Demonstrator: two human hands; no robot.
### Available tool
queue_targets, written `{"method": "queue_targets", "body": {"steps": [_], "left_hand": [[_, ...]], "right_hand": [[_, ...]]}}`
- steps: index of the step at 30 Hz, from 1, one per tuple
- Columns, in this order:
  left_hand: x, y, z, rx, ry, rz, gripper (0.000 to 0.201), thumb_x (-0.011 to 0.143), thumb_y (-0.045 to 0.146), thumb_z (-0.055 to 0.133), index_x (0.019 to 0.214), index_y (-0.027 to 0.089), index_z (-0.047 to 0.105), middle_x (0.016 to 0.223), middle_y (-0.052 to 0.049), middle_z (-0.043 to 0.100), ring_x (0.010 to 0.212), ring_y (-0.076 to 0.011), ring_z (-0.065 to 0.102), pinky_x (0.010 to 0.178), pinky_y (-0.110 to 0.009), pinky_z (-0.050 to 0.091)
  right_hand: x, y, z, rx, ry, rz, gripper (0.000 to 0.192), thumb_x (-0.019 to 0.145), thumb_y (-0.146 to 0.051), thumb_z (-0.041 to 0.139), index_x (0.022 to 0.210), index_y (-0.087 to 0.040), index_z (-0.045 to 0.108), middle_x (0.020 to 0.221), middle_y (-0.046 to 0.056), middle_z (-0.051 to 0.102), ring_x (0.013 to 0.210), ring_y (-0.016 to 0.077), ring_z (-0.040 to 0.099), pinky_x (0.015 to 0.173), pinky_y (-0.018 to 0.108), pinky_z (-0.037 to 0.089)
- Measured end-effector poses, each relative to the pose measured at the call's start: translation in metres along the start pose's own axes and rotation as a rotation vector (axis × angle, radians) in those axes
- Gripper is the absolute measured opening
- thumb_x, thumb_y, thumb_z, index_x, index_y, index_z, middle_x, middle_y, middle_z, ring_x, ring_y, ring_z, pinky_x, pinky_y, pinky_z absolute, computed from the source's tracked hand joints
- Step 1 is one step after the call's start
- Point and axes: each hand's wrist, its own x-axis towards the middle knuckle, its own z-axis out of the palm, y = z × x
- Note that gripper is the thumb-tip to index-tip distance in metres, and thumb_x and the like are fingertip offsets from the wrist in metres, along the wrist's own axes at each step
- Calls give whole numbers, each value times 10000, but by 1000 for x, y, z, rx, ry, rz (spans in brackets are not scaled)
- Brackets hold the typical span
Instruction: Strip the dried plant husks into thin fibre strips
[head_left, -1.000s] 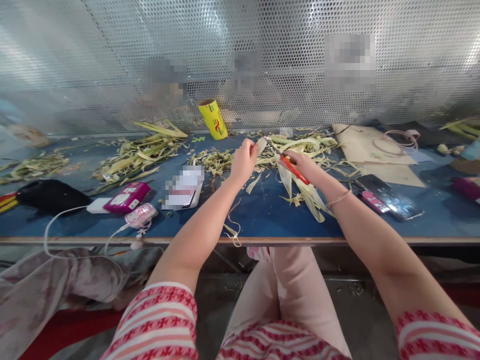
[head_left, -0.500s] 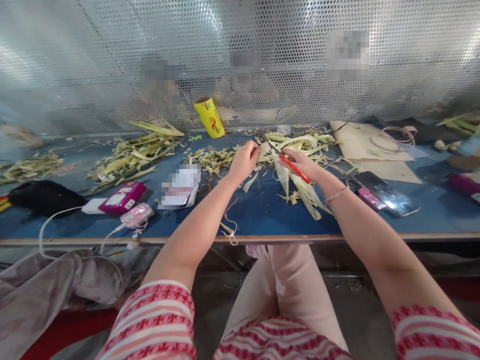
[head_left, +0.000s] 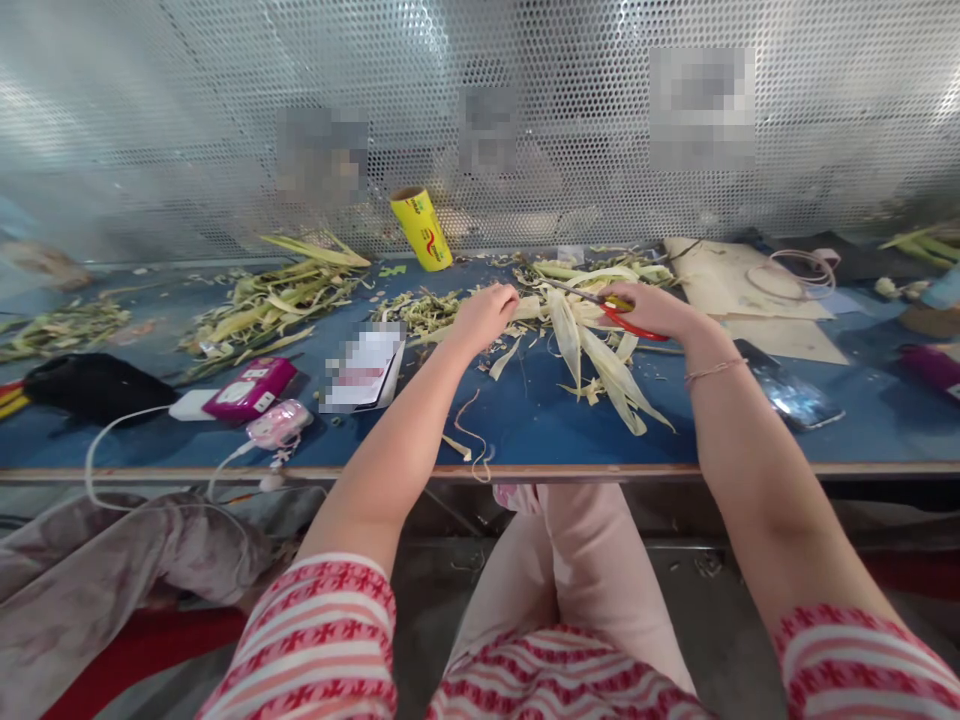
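Note:
My left hand (head_left: 486, 314) is closed in a pinch on a pale strip of dried husk (head_left: 528, 308) that sticks out to its right. In my right hand (head_left: 651, 306) is a pair of scissors with red handles (head_left: 636, 326), its long blades pointing left over the husk pile. Long pale husk leaves (head_left: 609, 375) lie spread on the blue table between and below my hands. Greenish shredded trimmings (head_left: 429, 314) are heaped left of and behind my left hand. The fingertips of my left hand are partly hidden.
A yellow cardboard tube (head_left: 421, 230) stands tilted near the perforated metal wall. Left are another husk heap (head_left: 277, 300), a blurred white phone-like item (head_left: 369, 368), a purple power bank (head_left: 251, 388) and a black pouch (head_left: 97, 388). Right lie a phone (head_left: 793, 390) and brown paper (head_left: 720, 280).
My right hand, with the scissors, has moved to the right, away from my left hand, and the scissors lie flatter. My left hand stays almost in place, pinching the husk.

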Motion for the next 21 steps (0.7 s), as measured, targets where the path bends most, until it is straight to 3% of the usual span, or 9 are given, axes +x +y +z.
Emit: {"method": "queue_targets", "body": {"steps": [6, 11, 21], "left_hand": [[3, -10, 1, -77, -5, 79, 183, 926, 203, 536, 908, 186, 718, 977, -77, 662, 939, -183, 619, 884, -308, 462], [6, -10, 3, -101, -16, 179, 156, 894, 150, 593, 897, 176, 747, 922, -74, 698, 915, -169, 638, 882, -307, 479], [9, -23, 14, -136, 8, 350, 168, 896, 202, 615, 909, 210, 782, 872, -58, 731, 825, -147, 666, 810, -306, 523]], "right_hand": [[-2, 22, -8, -35, -181, 15, 747, 712, -696, 684, 1324, -271, 631, 1402, 92, 618, 1218, 353, 610, 1017, 482, 497], [-4, 11, -7, -60, -277, -35, 680, 719, -708, 662, 1268, -307, 657, 1364, 58, 649, 1175, 355, 634, 943, 457, 526], [-7, -4, -14, -117, -344, -39, 793, 710, -754, 621, 1352, -289, 624, 1397, 71, 622, 1227, 370, 591, 1019, 474, 462]]}}
